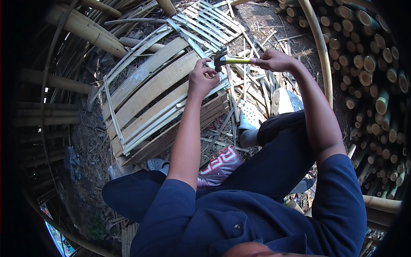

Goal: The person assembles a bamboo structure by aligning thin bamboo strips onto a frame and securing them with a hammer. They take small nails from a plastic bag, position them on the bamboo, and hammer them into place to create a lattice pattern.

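Note:
My right hand (274,60) grips a hammer (238,61) by its yellow-green handle. The dark hammer head is just right of my left hand (203,79), by its fingertips. The left thumb and fingers are pinched together; whatever they hold is too small to make out. Both hands are over the right end of a low wooden slatted crate (156,88) topped with broad boards and thin pale strips. Beyond it lies a lattice of pale bamboo strips (207,23), adjoining the crate's far corner.
Cut bamboo poles (368,64) are stacked on the right, ends facing me. An upright bent pole (319,47) stands before them. Loose strips and scraps (257,81) litter the ground. Bamboo framing (90,32) lines the left. My pale clog (249,115) and a printed bag (221,167) are close by.

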A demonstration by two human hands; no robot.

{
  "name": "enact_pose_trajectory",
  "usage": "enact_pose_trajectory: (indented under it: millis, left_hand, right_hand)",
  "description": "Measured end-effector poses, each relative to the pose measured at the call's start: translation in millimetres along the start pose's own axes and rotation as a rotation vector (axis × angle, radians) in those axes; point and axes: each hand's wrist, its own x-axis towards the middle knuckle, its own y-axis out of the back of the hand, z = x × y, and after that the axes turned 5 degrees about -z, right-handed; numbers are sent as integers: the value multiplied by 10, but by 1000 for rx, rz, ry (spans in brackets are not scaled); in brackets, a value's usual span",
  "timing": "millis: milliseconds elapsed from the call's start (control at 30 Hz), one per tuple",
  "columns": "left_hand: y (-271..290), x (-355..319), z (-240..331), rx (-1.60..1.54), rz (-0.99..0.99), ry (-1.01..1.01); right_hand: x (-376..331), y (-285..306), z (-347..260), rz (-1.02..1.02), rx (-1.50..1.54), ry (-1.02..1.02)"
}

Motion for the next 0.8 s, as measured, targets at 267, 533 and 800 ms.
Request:
enact_pose_trajectory:
  millis: [267, 533, 800]
  left_hand:
    - [13, 8, 148, -53, -43, 76]
    - [7, 18, 42, -40, 7, 7]
    - [28, 16, 63, -16, 10, -8]
  right_hand:
    - [28, -53, 22, -31, 19, -38]
    - [30, -24, 28, -28, 71, -22]
    - [36, 1, 42, -35, 246, 89]
